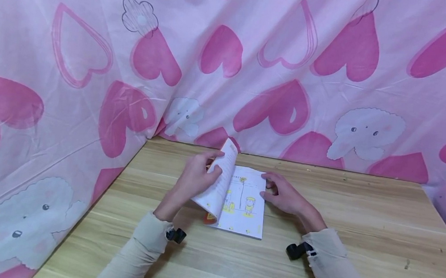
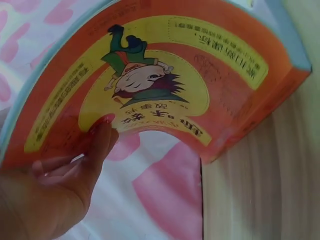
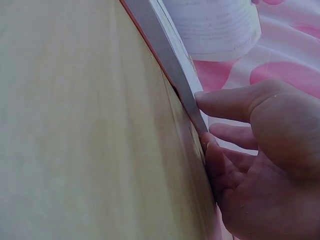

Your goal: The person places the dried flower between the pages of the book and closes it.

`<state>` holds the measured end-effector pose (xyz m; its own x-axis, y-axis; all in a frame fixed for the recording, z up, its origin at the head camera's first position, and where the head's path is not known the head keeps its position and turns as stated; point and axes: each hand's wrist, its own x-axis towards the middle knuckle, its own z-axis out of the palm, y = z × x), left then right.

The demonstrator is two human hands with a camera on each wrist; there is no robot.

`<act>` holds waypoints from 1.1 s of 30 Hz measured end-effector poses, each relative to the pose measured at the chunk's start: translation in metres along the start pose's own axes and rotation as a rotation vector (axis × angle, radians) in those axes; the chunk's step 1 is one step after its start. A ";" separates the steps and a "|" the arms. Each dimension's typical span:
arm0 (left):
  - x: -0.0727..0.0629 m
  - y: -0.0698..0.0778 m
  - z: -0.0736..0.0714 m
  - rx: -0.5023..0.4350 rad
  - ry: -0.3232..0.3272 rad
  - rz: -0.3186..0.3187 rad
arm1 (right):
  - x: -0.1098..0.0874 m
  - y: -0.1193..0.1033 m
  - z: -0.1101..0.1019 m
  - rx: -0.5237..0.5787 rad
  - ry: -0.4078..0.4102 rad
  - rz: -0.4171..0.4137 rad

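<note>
A paperback book (image 1: 241,221) lies partly open on the table, its right-hand page showing line drawings with yellow parts. My left hand (image 1: 195,176) grips the raised left side, thumb on the printed page and fingers behind it. From the left wrist view, that side is a bent orange cover (image 2: 150,55) with a cartoon figure seen upside down. At the book's right edge is my right hand (image 1: 287,196). In the right wrist view its thumb (image 3: 225,102) presses the page edges, while curled fingers meet the book's lower edge near the tabletop.
The wood-grain table (image 1: 359,228) runs back to a pink curtain (image 1: 219,94) with hearts and white cartoon faces, which hangs along the back and left. Each wrist carries a small black device (image 1: 298,251) by its beige sleeve.
</note>
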<state>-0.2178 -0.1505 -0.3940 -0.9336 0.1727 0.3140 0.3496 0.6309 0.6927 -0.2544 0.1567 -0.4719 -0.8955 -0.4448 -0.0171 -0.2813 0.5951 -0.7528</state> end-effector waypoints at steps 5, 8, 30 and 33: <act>-0.004 0.006 0.010 -0.011 -0.202 -0.008 | 0.000 0.001 0.000 0.009 0.005 0.005; -0.006 0.009 0.016 -0.003 -0.265 0.005 | 0.000 0.002 0.000 0.011 0.006 0.004; -0.009 0.016 0.046 -0.043 -0.169 0.009 | 0.001 0.004 0.000 0.020 0.008 -0.014; -0.009 0.016 0.047 -0.047 -0.186 -0.008 | 0.000 0.003 -0.001 0.021 0.007 -0.012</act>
<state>-0.2074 -0.1059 -0.4165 -0.9334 0.3070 0.1859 0.3411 0.5977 0.7255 -0.2556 0.1588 -0.4733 -0.8945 -0.4471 -0.0029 -0.2850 0.5752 -0.7668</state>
